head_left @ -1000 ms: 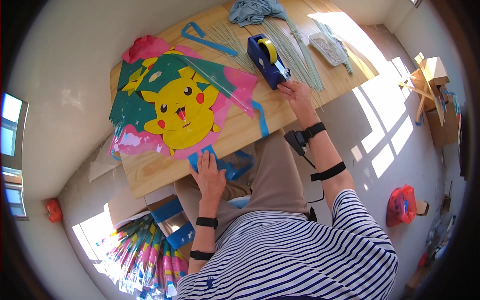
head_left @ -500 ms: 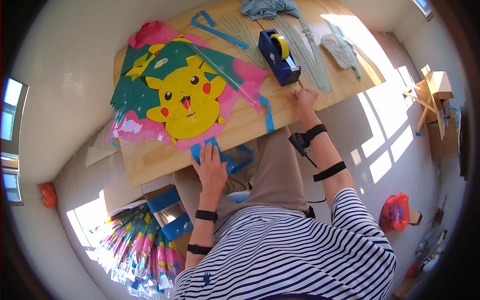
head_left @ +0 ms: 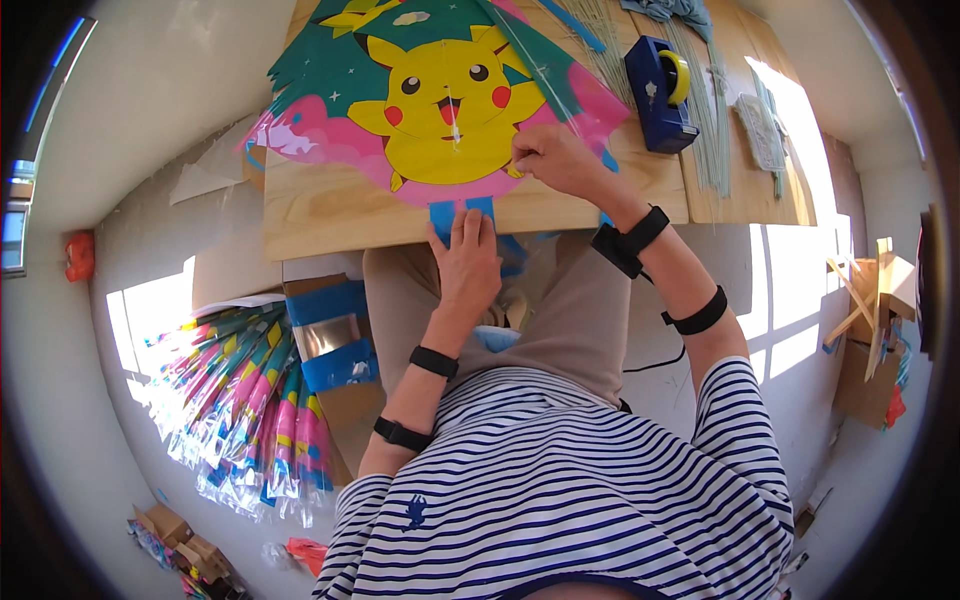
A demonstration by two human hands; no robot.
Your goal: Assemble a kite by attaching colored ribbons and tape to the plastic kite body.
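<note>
A plastic kite [head_left: 350, 130] in green and pink, printed with a yellow cartoon character, lies spread on the wooden table [head_left: 330, 215]. My left hand [head_left: 468, 262] rests flat at the table's near edge, fingers stretched onto the blue tails [head_left: 441, 218] at the kite's bottom. Above the kite's lower right part is my right hand [head_left: 565, 163], its fingers pinched together; what they hold, if anything, is too small to make out. Farther right stands a dark blue tape dispenser [head_left: 660, 115] with a yellow roll of tape [head_left: 676, 78].
Thin pale sticks [head_left: 712, 150] and a clear plastic tray [head_left: 758, 133] lie on the table's right side, with a grey-blue cloth [head_left: 680, 12] at the back. Folded kites in clear sleeves [head_left: 235, 400] are fanned out at my lower left, beside a blue-taped cardboard box [head_left: 330, 340].
My right hand has moved left from beside the tape dispenser to over the kite. My left hand stays on the blue tails. The whole view has shifted.
</note>
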